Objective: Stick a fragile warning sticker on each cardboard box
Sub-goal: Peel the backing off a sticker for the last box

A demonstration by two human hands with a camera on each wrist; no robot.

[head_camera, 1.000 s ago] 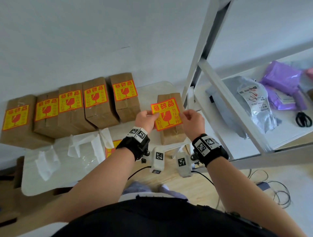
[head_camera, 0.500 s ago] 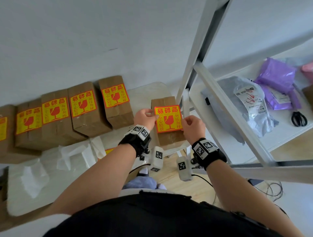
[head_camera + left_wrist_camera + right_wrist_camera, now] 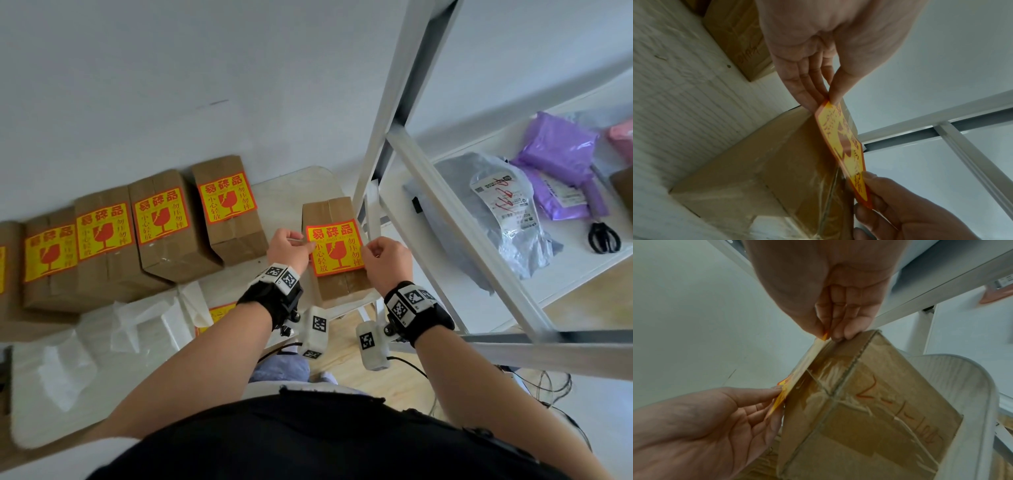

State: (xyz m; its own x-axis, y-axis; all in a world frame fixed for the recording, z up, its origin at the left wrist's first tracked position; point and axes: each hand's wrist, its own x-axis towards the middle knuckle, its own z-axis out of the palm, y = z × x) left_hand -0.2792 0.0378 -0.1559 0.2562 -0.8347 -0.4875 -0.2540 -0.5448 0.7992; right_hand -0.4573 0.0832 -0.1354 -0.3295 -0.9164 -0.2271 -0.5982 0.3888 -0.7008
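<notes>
Fragile warning sticker (image 3: pixel 334 250), yellow with red border and print, is held flat over the top face of the lone cardboard box (image 3: pixel 337 287) standing on the white table (image 3: pixel 291 185) beside the shelf frame (image 3: pixel 394 113). Left hand (image 3: pixel 289 248) pinches the sticker's left edge between thumb and fingertips; right hand (image 3: pixel 387 260) pinches its right edge likewise. From the wrist views, the sticker lies very close to the taped box top; whether it is pressed down cannot be told. Five labelled boxes (image 3: pixel 164 233) stand in a row to the left against the wall. Peeled backing sheets (image 3: pixel 150 322) lie on the table in front of them. Scissors (image 3: pixel 603 236) and mailer bags (image 3: pixel 558 150) occupy the shelf.
</notes>
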